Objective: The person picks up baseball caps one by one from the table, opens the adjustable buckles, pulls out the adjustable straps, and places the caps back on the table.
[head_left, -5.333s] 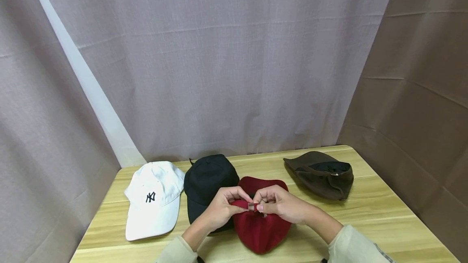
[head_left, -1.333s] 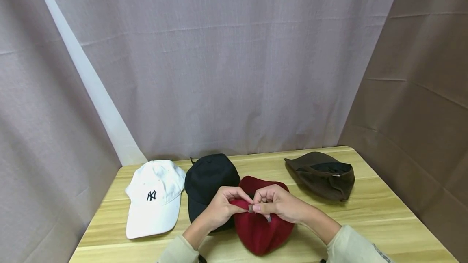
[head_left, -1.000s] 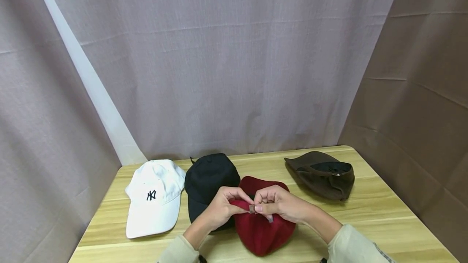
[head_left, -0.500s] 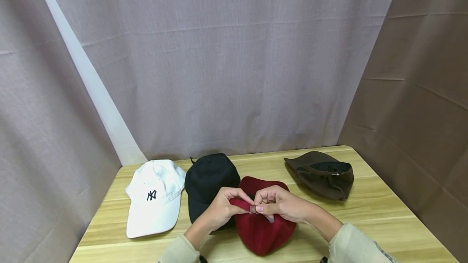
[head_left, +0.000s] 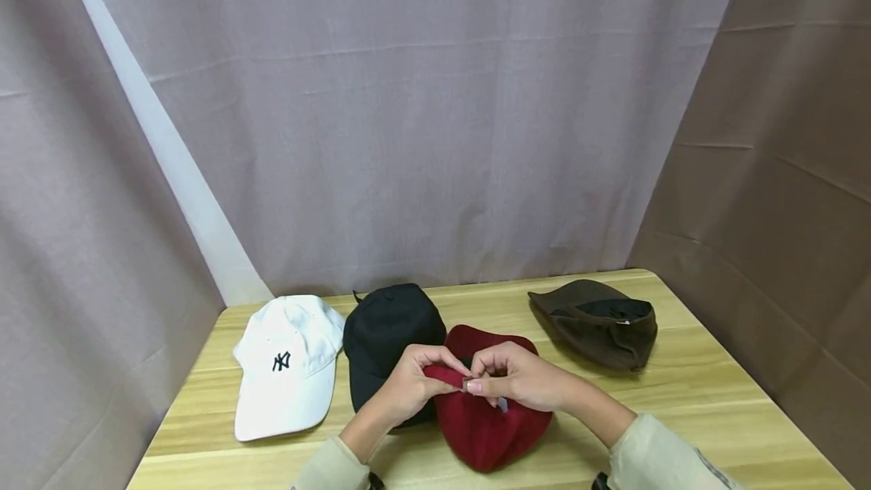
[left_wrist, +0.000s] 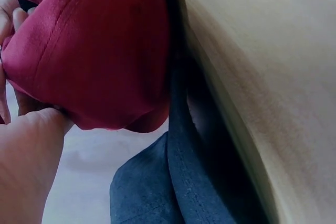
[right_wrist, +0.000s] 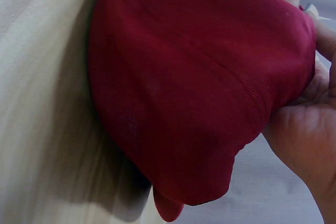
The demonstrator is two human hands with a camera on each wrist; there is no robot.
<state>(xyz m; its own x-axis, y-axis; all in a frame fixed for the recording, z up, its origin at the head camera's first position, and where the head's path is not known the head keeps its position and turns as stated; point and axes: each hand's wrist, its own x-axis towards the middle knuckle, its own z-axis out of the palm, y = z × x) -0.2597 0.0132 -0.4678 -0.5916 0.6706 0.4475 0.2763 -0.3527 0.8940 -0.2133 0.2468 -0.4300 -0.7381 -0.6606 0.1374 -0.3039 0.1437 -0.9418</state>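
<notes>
A red baseball cap (head_left: 486, 433) lies on the wooden table, its back strap toward the person and its brim pointing away. My left hand (head_left: 413, 388) pinches the left side of the strap by a small metal buckle (head_left: 466, 384). From the other side my right hand (head_left: 524, 380) pinches the strap at the buckle, thumb and forefinger meeting there. A pale strap end shows below the right fingers. In the left wrist view the red crown (left_wrist: 105, 51) hides most of the left fingers; in the right wrist view the crown (right_wrist: 199, 77) fills the middle.
A black cap (head_left: 391, 331) sits against the red cap's left side, partly behind the left hand. Farther left lies a white cap (head_left: 292, 361) with a dark logo. A brown cap (head_left: 599, 324) rests upside down at the back right. Grey curtains (head_left: 435, 134) stand behind the table.
Both hands stay at the buckle, the right fingers making small shifts. The strap end below the right hand shows more than several seconds ago. The other caps have not moved.
</notes>
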